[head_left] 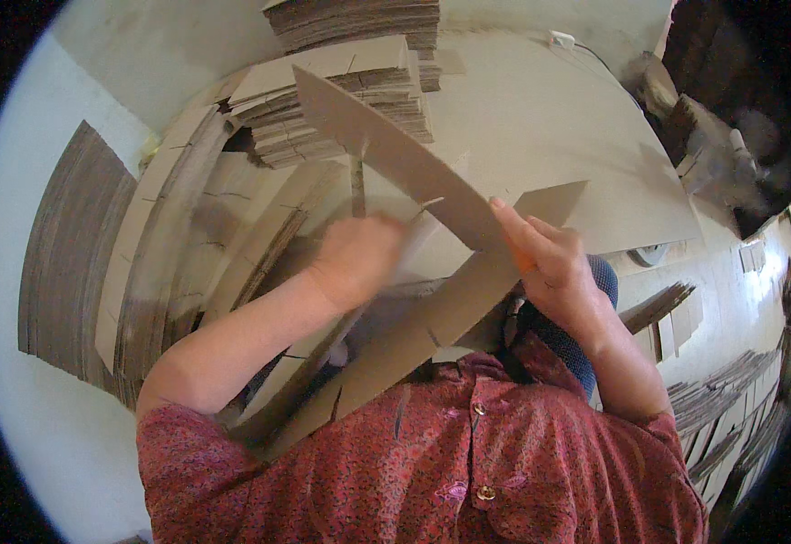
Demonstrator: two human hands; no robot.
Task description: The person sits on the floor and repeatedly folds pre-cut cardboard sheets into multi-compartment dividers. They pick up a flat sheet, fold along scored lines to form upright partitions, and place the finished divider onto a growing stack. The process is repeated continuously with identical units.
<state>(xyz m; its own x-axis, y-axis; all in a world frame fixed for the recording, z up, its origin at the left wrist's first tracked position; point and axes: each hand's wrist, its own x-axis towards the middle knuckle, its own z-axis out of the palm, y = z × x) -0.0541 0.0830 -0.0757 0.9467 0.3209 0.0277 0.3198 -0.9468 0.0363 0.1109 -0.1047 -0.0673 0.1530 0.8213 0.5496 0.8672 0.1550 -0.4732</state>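
Observation:
My right hand (551,263) pinches a slotted cardboard strip (405,163) near its lower end; the strip slants up to the far left. Just beneath that grip another cardboard strip (405,331) crosses it and runs down to the near left, against my shirt. My left hand (359,258), slightly blurred, is closed left of the crossing. A narrow cardboard strip (356,188), seen nearly edge-on, rises out of its fist and meets the slanting strip. The left fingertips are partly hidden. Behind my right hand a cardboard end (554,201) sticks out to the right.
Stacks of cardboard strips (323,109) stand at the back. More rows of strips (78,254) lean along the left. A wide pale board (532,118) lies ahead, with a white plug (561,39) and cord beyond. Further cardboard piles (722,399) lie at right.

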